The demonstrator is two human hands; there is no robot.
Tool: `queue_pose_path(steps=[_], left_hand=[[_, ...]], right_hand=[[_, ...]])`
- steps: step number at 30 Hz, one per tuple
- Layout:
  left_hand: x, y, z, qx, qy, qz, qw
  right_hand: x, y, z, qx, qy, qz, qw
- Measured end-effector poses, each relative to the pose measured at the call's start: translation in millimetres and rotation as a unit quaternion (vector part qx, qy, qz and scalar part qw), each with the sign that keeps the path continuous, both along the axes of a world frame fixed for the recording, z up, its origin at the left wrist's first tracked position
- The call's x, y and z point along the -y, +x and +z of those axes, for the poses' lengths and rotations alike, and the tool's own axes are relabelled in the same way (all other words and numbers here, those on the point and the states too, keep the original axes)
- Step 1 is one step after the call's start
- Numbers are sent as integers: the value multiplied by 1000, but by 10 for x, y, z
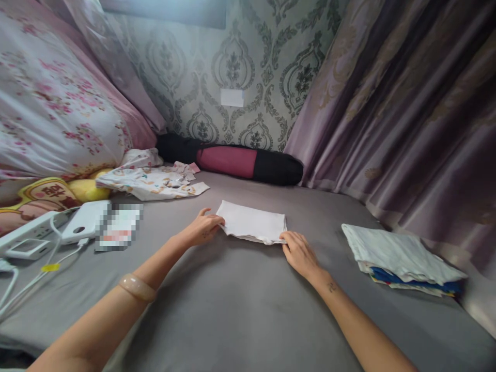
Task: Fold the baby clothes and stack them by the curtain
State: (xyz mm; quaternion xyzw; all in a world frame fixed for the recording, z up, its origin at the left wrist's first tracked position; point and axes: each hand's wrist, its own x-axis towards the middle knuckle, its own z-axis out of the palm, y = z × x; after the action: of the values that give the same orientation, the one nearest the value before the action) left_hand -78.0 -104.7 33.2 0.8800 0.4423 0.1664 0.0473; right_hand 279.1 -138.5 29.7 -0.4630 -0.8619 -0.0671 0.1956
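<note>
A white folded garment [251,222] lies as a flat rectangle on the grey bed sheet [232,299], in the middle of the head view. My left hand [205,227] pinches its left edge near the front corner, with the thumb side upward. At the front right corner, my right hand [300,252] has its fingers closed on the cloth. The garment's front edge looks slightly wavy, with layers showing. What kind of garment it is, I cannot make out.
A stack of folded clothes [403,258] sits at the right. Crumpled printed clothing [151,181] lies back left. A power strip [31,230], a white power bank [87,219] and cables occupy the left. A black and maroon long bag [228,161] rests against the wall; curtains [372,103] hang right.
</note>
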Motion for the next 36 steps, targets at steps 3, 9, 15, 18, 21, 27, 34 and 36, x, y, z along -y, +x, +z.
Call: queue_pose_path(steps=[3, 9, 15, 18, 21, 27, 34, 36], left_hand=[[25, -6, -38, -12, -9, 0, 1000], [98, -53, -100, -36, -6, -17, 999], [158, 7, 49, -28, -13, -10, 999], [53, 163, 102, -30, -5, 26, 999], [-111, 436, 108, -24, 4, 64, 998], [-387, 1040, -27, -32, 0, 113, 993], [-524, 1187, -271, -55, -1, 126, 990], [-534, 1172, -312, -54, 10, 119, 991]], right_hand=[[59, -12, -20, 21, -10, 2, 1000], [162, -14, 3, 48, -48, 11, 998], [148, -43, 73, 31, -97, -18, 995], [13, -191, 96, 0, -109, -62, 992], [-192, -454, 98, -35, -102, -94, 990], [-545, -959, 26, -36, -138, -121, 982], [-626, -1040, -86, -15, -173, -110, 979], [-633, -1035, -105, -12, -177, -109, 978]])
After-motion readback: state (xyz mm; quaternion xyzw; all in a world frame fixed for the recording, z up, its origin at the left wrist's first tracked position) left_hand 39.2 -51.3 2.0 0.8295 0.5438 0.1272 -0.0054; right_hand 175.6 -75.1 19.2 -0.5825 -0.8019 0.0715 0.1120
